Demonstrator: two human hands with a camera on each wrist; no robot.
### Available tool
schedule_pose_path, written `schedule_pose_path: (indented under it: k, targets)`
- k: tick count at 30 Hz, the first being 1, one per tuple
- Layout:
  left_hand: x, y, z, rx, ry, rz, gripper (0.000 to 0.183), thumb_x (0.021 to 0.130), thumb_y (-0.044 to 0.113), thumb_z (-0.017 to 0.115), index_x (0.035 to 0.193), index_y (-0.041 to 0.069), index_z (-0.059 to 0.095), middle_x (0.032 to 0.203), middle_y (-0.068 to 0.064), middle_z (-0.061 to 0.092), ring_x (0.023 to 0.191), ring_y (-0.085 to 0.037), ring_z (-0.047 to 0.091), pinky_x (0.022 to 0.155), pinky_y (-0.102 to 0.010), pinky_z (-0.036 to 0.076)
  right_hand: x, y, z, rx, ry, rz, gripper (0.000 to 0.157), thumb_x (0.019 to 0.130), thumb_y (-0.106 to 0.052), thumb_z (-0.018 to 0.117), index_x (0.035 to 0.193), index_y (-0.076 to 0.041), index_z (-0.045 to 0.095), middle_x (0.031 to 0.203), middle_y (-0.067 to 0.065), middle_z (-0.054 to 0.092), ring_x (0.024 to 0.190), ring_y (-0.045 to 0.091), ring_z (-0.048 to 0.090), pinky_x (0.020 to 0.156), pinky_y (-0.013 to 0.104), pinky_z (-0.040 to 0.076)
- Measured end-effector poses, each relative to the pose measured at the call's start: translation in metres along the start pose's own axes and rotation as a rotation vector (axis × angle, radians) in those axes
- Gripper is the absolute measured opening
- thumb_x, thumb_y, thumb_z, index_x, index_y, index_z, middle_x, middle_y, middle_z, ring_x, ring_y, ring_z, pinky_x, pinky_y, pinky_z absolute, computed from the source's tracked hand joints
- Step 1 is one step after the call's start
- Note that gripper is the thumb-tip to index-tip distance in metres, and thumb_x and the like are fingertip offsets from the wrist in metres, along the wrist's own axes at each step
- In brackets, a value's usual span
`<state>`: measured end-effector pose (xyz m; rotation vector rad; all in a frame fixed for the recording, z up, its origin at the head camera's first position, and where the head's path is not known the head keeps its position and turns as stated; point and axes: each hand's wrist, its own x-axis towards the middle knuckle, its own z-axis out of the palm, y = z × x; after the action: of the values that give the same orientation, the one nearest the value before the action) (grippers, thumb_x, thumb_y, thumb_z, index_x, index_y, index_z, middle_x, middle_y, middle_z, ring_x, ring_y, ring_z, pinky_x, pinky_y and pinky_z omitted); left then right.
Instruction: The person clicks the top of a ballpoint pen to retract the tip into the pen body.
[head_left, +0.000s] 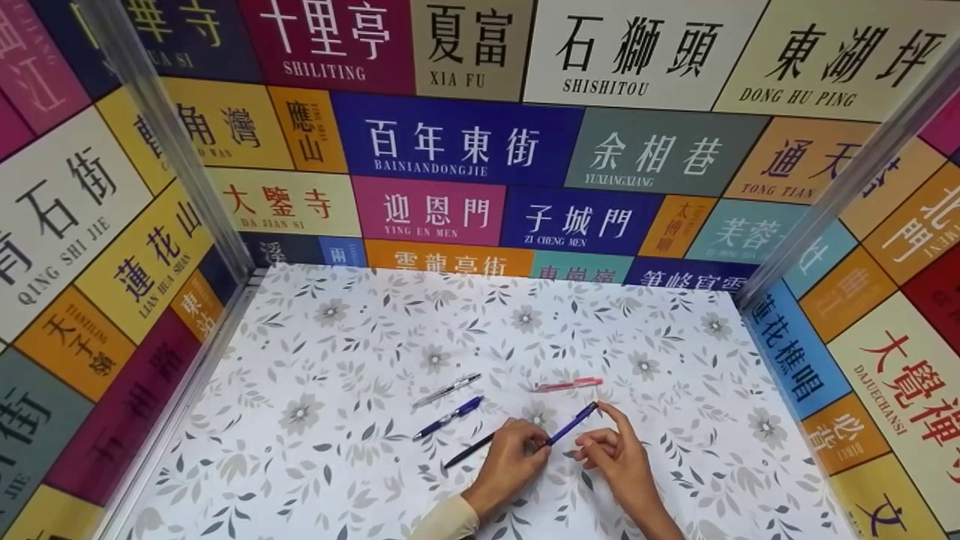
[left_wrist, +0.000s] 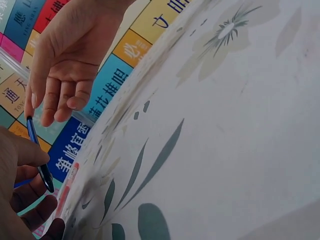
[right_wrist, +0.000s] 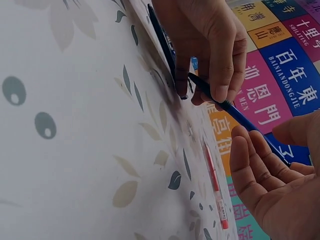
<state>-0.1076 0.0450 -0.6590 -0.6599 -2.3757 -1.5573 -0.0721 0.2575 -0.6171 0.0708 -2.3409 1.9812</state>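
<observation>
My left hand (head_left: 511, 459) pinches a slim blue pen (head_left: 573, 424) near its lower end, holding it tilted above the table. At the pen's upper end, the index fingertip of my right hand (head_left: 621, 459) touches it. The right thumb and other fingers are loosely bent and apart from the pen. In the right wrist view, the blue pen (right_wrist: 242, 119) runs from the left fingertips toward the right hand (right_wrist: 280, 175). A black pen (head_left: 471, 450) lies beside the left hand, its far end hidden behind that hand.
Left of the hands lie a dark blue pen (head_left: 450, 418) and a clear-barrelled pen (head_left: 448, 390). Beyond them to the right is a red pen (head_left: 568, 385). The table (head_left: 360, 480) has a leaf-patterned cover. Colourful sign-covered panels (head_left: 457, 142) enclose its back and sides.
</observation>
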Motion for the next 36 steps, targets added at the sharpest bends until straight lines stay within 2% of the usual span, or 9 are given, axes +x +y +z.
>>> schedule_pose_path:
  k: [14, 21, 28, 36]
  targets:
    - [0.002, -0.007, 0.007, 0.114, -0.016, 0.053, 0.013, 0.086, 0.006, 0.088, 0.096, 0.010, 0.081, 0.089, 0.001, 0.074, 0.090, -0.008, 0.062, 0.083, -0.024, 0.052, -0.001, 0.008, -0.002, 0.014, 0.044, 0.034, 0.066, 0.104, 0.005, 0.069, 0.163, 0.005, 0.038, 0.099, 0.031, 0.074, 0.077, 0.025, 0.078, 0.066, 0.031, 0.063]
    - [0.004, -0.013, 0.011, 0.165, -0.006, 0.114, 0.014, 0.085, 0.007, 0.088, 0.095, 0.012, 0.081, 0.089, 0.005, 0.074, 0.092, -0.011, 0.063, 0.087, -0.029, 0.052, -0.001, 0.013, -0.004, 0.030, 0.051, 0.062, 0.066, 0.104, 0.006, 0.069, 0.162, 0.004, 0.038, 0.100, 0.032, 0.074, 0.075, 0.026, 0.078, 0.065, 0.032, 0.063]
    - [0.007, -0.017, 0.012, 0.199, -0.014, 0.125, 0.010, 0.087, 0.010, 0.088, 0.095, 0.014, 0.082, 0.092, 0.006, 0.075, 0.096, -0.012, 0.063, 0.092, -0.031, 0.051, -0.001, 0.016, -0.005, 0.069, 0.045, 0.110, 0.068, 0.105, 0.005, 0.067, 0.165, 0.002, 0.035, 0.102, 0.032, 0.073, 0.076, 0.025, 0.077, 0.067, 0.031, 0.063]
    - [0.008, -0.021, 0.016, 0.281, -0.006, 0.183, 0.010, 0.086, 0.013, 0.089, 0.094, 0.015, 0.083, 0.092, 0.006, 0.076, 0.097, -0.014, 0.063, 0.088, -0.033, 0.050, -0.001, 0.019, -0.005, 0.145, 0.035, 0.138, 0.070, 0.106, 0.006, 0.065, 0.165, 0.005, 0.028, 0.100, 0.032, 0.072, 0.075, 0.022, 0.076, 0.066, 0.031, 0.063]
